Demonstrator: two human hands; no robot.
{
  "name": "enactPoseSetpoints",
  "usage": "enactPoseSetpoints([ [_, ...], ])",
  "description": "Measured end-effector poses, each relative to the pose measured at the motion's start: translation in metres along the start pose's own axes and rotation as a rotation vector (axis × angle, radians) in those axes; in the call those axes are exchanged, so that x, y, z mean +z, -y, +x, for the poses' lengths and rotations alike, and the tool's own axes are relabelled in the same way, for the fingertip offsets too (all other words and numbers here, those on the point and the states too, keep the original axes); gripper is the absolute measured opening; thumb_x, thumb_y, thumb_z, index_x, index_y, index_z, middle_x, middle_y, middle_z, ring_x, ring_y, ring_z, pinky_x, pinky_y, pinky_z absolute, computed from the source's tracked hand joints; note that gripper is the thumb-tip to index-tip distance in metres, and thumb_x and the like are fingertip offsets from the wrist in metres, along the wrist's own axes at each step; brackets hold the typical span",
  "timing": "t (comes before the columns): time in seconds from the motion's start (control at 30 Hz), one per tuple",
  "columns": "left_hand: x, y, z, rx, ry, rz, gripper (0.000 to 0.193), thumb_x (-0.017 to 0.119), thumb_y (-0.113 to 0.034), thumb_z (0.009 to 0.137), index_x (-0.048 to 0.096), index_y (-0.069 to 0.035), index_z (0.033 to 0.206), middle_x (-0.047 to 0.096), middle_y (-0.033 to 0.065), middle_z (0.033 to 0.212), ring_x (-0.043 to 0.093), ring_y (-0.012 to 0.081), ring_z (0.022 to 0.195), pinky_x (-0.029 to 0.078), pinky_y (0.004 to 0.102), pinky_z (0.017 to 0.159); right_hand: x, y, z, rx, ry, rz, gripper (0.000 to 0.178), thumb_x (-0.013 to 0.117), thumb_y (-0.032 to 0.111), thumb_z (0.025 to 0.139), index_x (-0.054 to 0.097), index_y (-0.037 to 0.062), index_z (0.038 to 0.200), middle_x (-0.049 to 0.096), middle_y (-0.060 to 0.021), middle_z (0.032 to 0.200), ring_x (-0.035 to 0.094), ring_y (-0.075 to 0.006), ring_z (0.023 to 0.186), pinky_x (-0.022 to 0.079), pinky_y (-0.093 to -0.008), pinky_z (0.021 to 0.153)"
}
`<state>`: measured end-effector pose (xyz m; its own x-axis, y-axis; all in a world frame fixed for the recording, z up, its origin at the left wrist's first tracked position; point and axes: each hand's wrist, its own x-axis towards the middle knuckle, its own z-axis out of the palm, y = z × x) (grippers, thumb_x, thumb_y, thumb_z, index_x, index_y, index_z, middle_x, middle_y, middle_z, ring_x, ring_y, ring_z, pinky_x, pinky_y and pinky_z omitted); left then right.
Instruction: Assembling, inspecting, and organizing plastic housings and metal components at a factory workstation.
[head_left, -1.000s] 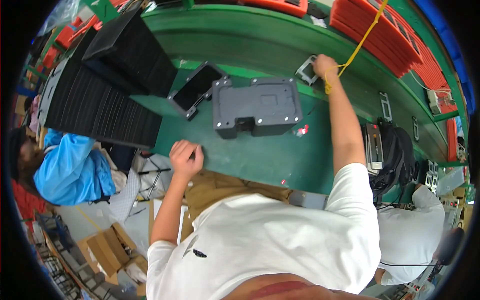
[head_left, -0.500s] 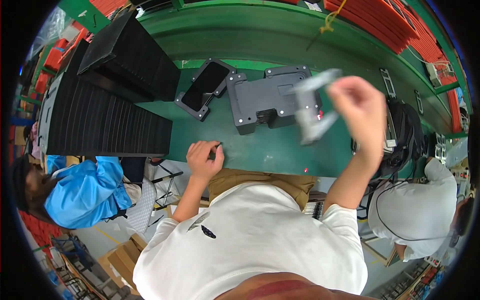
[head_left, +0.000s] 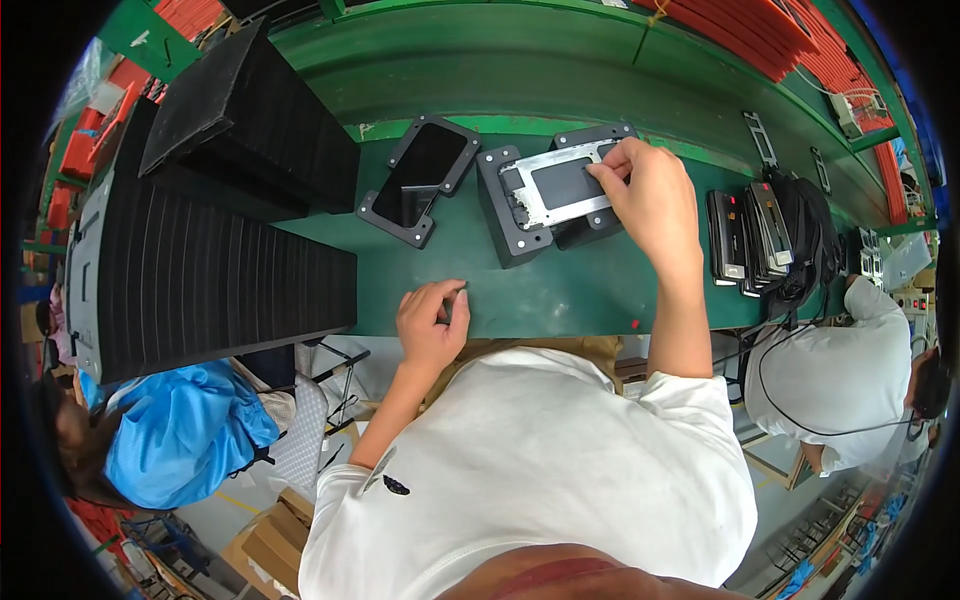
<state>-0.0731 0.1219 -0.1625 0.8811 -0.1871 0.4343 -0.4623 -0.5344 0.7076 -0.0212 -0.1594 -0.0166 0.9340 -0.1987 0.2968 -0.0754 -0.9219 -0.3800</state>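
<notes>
My right hand (head_left: 650, 200) is closed in a pinch at the right end of a silver metal frame (head_left: 563, 212). The frame has a rectangular opening and lies on a stack of dark grey trays (head_left: 508, 245) with screw-like dots at the corners. My left hand (head_left: 432, 322) rests at the table's near edge, fingers curled; a small dark bit shows by its fingertips, too small to name. Left of the stack, a separate dark grey tray (head_left: 420, 232) carries a glossy black phone-like panel (head_left: 416, 172).
Tall stacks of black trays (head_left: 215, 260) fill the left of the green table (head_left: 560, 305). At right stand several slim metal-edged units (head_left: 765, 240) beside a black bag (head_left: 812, 235). A co-worker in blue (head_left: 190, 440) is at left, another in white (head_left: 835, 375) at right.
My right hand has brought the metal frame leftward and down onto the tray stack. The stack now sits at a different angle. My left hand stays curled at the edge.
</notes>
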Motion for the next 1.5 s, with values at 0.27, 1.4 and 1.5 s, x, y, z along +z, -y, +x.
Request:
enactPoseSetpoints([
  [0.27, 0.003, 0.004, -0.003, 0.023, 0.040, -0.022, 0.012, 0.071, -0.009, 0.085, 0.072, -0.011, 0.097, 0.064, -0.0025, 0.074, 0.051, 0.0151, 0.057, 0.037, 0.0317, 0.062, 0.006, 0.006, -0.006, 0.011, -0.101, -0.052, 0.017, 0.078, 0.016, 0.084, 0.070, 0.0008, 0.080, 0.070, -0.0119, 0.073, 0.064, -0.0316, 0.076, 0.051, -0.0431, 0.070],
  [1.4, 0.084, -0.131, 0.006, -0.157, 0.789, -0.913, 0.023, 0.052, -0.011, 0.105, 0.062, 0.002, 0.120, 0.064, 0.0091, 0.103, 0.061, 0.0135, 0.085, 0.050, 0.0291, 0.081, 0.017, -0.226, -0.139, 0.226, -0.430, -0.461, 0.025, 0.069, 0.019, 0.090, 0.072, 0.0050, 0.111, 0.074, -0.0100, 0.111, 0.067, -0.0298, 0.105, 0.047, -0.0461, 0.095],
  [1.5, 0.085, -0.130, 0.009, -0.084, 0.828, -0.862, 0.024, 0.052, -0.012, 0.105, 0.062, 0.002, 0.121, 0.063, 0.0088, 0.104, 0.060, 0.0133, 0.086, 0.049, 0.0289, 0.082, 0.013, -0.220, -0.138, 0.199, -0.385, -0.555, 0.019, 0.069, 0.015, 0.090, 0.073, 0.0053, 0.105, 0.075, -0.0101, 0.107, 0.068, -0.0305, 0.102, 0.048, -0.0451, 0.093],
])
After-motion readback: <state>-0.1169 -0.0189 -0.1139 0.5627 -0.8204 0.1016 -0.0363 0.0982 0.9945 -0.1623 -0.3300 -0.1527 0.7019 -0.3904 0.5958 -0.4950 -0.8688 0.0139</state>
